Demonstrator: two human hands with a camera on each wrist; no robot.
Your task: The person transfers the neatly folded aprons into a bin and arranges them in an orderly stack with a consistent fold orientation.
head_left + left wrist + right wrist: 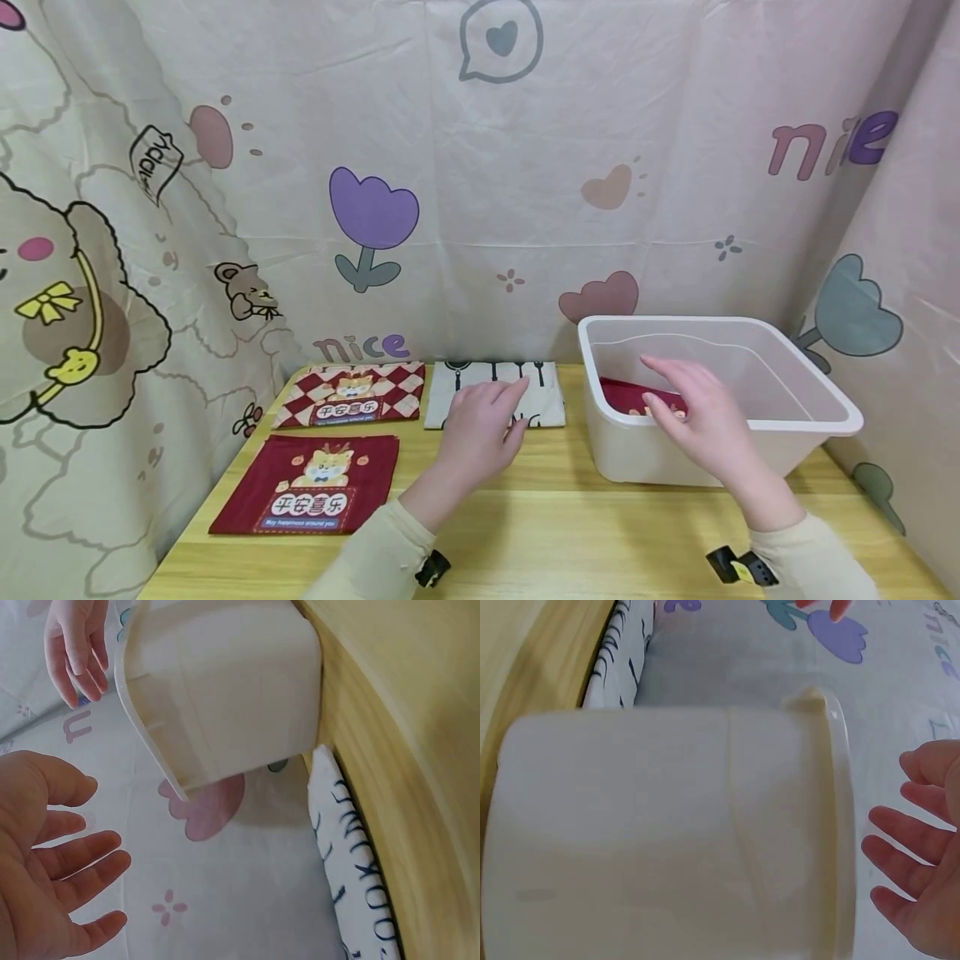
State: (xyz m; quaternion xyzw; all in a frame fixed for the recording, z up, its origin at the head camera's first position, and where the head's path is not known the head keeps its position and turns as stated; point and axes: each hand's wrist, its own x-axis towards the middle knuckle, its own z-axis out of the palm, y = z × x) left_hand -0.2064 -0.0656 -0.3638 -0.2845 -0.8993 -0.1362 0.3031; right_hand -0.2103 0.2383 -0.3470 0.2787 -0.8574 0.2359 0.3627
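Note:
My left hand [483, 425] is held above the table in front of a folded white cloth [547, 398] with black cutlery print, hiding part of it. In the left wrist view its fingers [82, 859] are spread and hold nothing. My right hand [705, 412] hovers over the front rim of a white plastic bin [652, 458], its fingers [907, 832] relaxed and apart from the bin. Inside the bin lies a red cloth [622, 395] with a cartoon print, partly hidden by the wall and hand. A folded red cloth [315, 483] with a cartoon animal lies at the left.
Behind the red cloth, a red-and-cream checked cloth [348, 396] lies folded near the back edge. All of these stand on a wooden table [525, 533]. A printed curtain [487, 167] hangs behind the table and along both sides.

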